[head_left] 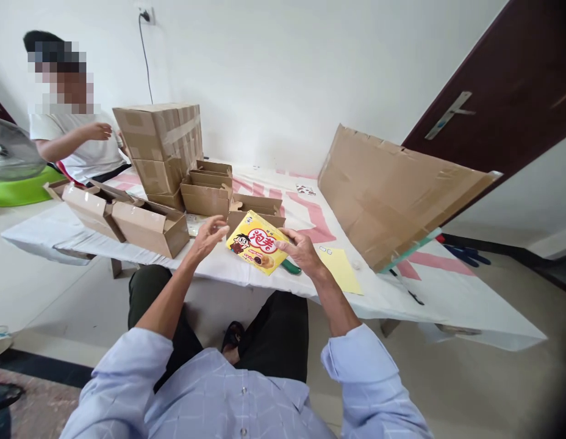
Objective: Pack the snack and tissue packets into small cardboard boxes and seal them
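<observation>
Head view, centre: a white-covered table carries a big cardboard sheet at right and taped cartons at upper left. Just above its near edge, the right hand pinches the yellow snack box, thumb on top. The left hand spreads loose fingers at the box's left corner. Steadying both ends looks wise to me. Whether the left fingertips touch is unclear, and a green object is mostly hidden beneath.

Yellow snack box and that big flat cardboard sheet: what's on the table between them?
In the head view, the right hand holds the yellow snack box; past it a yellow paper lies flat, short of the cardboard sheet.
</observation>
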Demonstrator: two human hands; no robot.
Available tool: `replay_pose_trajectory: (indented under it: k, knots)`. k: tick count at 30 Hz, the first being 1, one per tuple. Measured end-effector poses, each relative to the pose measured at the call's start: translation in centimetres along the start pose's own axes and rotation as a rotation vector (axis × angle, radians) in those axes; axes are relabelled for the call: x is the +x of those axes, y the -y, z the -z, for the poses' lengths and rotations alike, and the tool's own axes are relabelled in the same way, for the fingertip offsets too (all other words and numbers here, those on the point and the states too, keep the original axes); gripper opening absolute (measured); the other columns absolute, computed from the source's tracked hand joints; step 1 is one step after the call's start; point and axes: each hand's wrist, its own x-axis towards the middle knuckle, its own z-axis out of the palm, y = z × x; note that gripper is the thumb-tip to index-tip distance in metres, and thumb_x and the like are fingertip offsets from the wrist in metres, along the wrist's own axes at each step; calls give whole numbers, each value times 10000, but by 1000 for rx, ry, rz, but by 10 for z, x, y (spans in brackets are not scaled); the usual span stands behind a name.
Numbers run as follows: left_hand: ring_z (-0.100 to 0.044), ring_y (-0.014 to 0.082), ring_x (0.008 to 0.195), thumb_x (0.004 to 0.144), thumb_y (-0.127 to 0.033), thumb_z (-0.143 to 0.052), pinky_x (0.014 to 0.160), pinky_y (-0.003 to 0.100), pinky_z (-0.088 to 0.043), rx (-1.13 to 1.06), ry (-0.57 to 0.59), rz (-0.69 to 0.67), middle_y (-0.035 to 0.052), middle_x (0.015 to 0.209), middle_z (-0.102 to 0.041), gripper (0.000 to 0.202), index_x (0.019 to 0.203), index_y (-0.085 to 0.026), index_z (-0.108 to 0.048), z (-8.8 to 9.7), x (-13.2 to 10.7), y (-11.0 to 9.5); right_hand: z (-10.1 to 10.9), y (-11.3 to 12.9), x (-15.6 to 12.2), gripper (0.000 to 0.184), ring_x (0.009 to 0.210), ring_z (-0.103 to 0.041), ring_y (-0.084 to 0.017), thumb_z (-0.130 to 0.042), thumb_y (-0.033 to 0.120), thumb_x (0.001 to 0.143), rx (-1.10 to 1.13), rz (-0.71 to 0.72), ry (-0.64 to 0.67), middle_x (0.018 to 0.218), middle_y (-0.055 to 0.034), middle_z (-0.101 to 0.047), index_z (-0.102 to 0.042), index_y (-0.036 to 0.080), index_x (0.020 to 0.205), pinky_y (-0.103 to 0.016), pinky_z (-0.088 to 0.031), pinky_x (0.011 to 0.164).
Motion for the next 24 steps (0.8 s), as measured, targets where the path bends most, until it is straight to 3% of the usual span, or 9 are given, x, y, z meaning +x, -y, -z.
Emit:
replay_pose_trajectory:
  k: [2,4,6,9,13,16,19,24]
  knots:
    - [-761,309,1060,858,-691,-802,735,366,-661,-136,173,70,158,1263,-754,753,1415,-200,-675,2,-33,-10,-9,-7,4,633,1125,-781,-330,-949,567,720,-1,-11,2,1233,-109,-831,-798,191,1207,-474,-670,989]
    - [-758,283,988,804,-656,-882,648,308,-639,-186,237,91,130,1188,-775,750,1367,-200,-692,0,-57,-20,-21,-14,8,694,1143,-772,-338,-943,601,708,10,-10,-37,1275,-126,-806,-768,191,1240,-488,-664,1004]
    - [-749,264,949,752,-613,-935,605,283,-630,-216,172,94,112,1139,-777,736,1305,-190,-695,-3,-70,-29,-39,-18,9,815,1187,-757,-346,-917,655,716,44,31,-121,1351,-153,-764,-700,194,1352,-511,-649,1045]
    - [-747,245,927,699,-607,-959,600,275,-639,-299,-46,81,105,1141,-771,771,1273,-183,-668,-3,-70,-41,-71,-19,5,962,1327,-706,-362,-818,724,814,116,171,-205,1518,-201,-660,-517,213,1571,-541,-609,1130]
    - [-762,245,939,715,-628,-944,628,280,-655,-336,-221,19,114,1178,-765,825,1331,-186,-620,6,-60,-61,-113,-5,-5,923,1600,-493,-366,-646,676,999,157,342,-149,1746,-186,-468,-288,256,1737,-583,-465,1300]
    - [-766,263,1010,795,-648,-891,653,283,-664,-227,-271,-52,126,1252,-746,787,1374,-194,-612,13,-58,-69,-131,4,-3,869,1645,-429,-348,-565,633,1050,136,376,-168,1767,-157,-457,-248,259,1768,-591,-370,1364]
    - [-757,241,965,859,-671,-822,630,275,-648,-137,-285,-78,123,1281,-724,825,1501,-222,-562,15,-63,-60,-139,-2,3,794,1619,-461,-332,-508,602,1066,114,331,-175,1741,-143,-497,-301,263,1754,-588,-389,1352]
    - [-709,208,873,839,-703,-789,598,260,-606,-102,-205,25,111,1192,-713,873,1538,-237,-552,13,-78,-18,-144,-42,-1,739,1603,-462,-333,-501,614,1056,-9,141,-136,1634,-146,-611,-441,241,1691,-554,-500,1261]
